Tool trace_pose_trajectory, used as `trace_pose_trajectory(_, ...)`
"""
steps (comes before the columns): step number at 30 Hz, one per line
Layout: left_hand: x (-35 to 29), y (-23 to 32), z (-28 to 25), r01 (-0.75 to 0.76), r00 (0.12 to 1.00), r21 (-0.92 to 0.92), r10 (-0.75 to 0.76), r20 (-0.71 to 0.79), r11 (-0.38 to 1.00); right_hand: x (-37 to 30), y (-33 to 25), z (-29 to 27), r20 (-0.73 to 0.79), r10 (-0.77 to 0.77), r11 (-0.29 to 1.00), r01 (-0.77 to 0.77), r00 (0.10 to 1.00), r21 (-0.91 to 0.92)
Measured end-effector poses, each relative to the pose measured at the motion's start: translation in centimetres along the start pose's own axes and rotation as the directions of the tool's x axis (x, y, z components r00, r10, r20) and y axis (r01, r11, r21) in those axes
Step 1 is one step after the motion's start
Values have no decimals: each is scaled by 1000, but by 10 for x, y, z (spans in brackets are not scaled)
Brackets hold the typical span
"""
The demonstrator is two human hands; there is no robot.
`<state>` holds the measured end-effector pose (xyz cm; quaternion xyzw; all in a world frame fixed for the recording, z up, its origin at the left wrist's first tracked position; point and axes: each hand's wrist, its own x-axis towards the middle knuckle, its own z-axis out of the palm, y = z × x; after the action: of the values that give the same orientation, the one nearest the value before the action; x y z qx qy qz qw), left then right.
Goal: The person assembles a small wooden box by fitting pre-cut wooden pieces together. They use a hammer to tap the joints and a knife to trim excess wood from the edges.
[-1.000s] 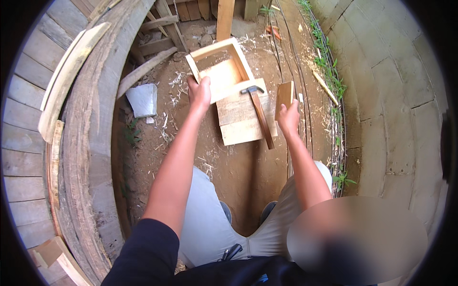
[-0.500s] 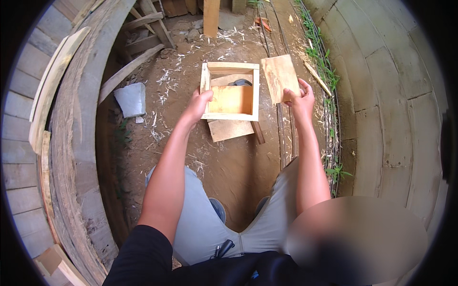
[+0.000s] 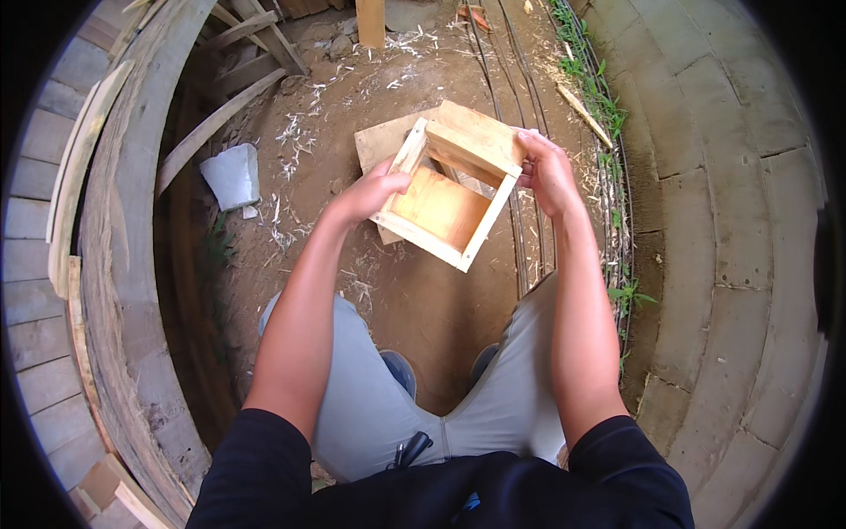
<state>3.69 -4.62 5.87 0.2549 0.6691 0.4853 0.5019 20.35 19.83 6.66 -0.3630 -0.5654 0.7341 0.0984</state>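
My left hand [image 3: 363, 196] grips the left side of an open wooden box [image 3: 489, 220], its thumb over the rim. The box is tilted, with one corner pointing down toward my knees. At its far side is a thin wooden board [image 3: 480, 128], lying along the outer edge and seeming to touch it. My right hand [image 3: 548, 172] is closed on this board's right end, by the box's right corner; some of its fingers are hidden behind the wood. Another flat board [image 3: 374, 145] lies on the ground, partly covered by the box.
A pale stone block [image 3: 231, 178] lies at the left beside a long timber beam [image 3: 132, 291]. Along the right runs a block wall [image 3: 731, 194], with plants and long dark rods [image 3: 533, 97] at its foot. Wood shavings litter the dirt; a post [image 3: 370, 25] stands ahead.
The board in my right hand has moved left from beside the box to its far edge. The box has turned clockwise and shifted slightly right and nearer. The dark object visible through it is now hidden.
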Motion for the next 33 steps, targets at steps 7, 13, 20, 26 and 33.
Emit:
trace_pose_trajectory(7,2,5,-1,77,997,22,-76,-16,997,4,5,-4,35,42,999,-42,998,4)
trace_pose_trajectory(13,0,9,5,75,997,1,-75,-12,997,0,4,-7,43,43,999,-43,998,7)
trace_pose_trajectory(20,-4,18,8,61,998,28,-61,-8,998,-2,3,-8,49,44,999,-43,998,-23)
trace_pose_trajectory(26,9,-7,2,-30,994,47,35,-104,998,-8,-2,0,39,36,999,-35,999,-29)
trace_pose_trajectory(33,6,5,25,-114,980,-1,112,-167,994,-4,5,7,-46,21,974,-10,999,227)
